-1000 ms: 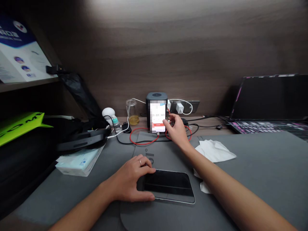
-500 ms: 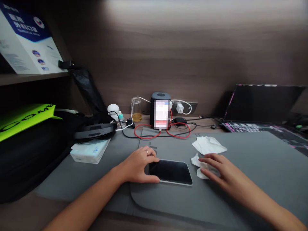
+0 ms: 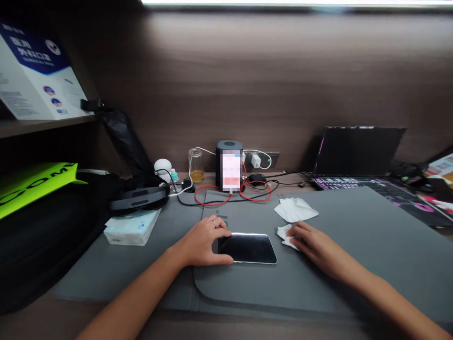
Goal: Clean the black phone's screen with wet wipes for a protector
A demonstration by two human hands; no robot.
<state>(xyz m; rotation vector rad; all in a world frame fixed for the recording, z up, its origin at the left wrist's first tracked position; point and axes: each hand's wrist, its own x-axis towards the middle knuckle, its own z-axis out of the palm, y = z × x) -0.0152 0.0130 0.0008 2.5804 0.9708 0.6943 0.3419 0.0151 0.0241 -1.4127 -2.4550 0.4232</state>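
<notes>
A smartphone (image 3: 249,248) with a dark screen lies face up on the grey desk mat (image 3: 247,293). My left hand (image 3: 207,243), a ring on one finger, holds the phone's left end, thumb on the near edge and fingertips on the far edge. To the phone's right, my right hand (image 3: 311,243) has its fingers bent together over a small crumpled tissue (image 3: 284,233), gripping it; part of the tissue is hidden under the fingers. Just beyond lies a larger white tissue (image 3: 296,209), spread out and apart from the hand.
A second phone (image 3: 231,172) with a lit, blurred screen leans on a dark speaker (image 3: 229,144), a red cable (image 3: 212,204) plugged in. A glass jar (image 3: 196,167) stands left of it. A tissue pack (image 3: 132,227) lies at left, a laptop (image 3: 361,151) at back right.
My right hand's fingers have closed in on the small tissue, covering more of it. My left hand keeps its hold on the phone. The camera view has tilted up and turned slightly right.
</notes>
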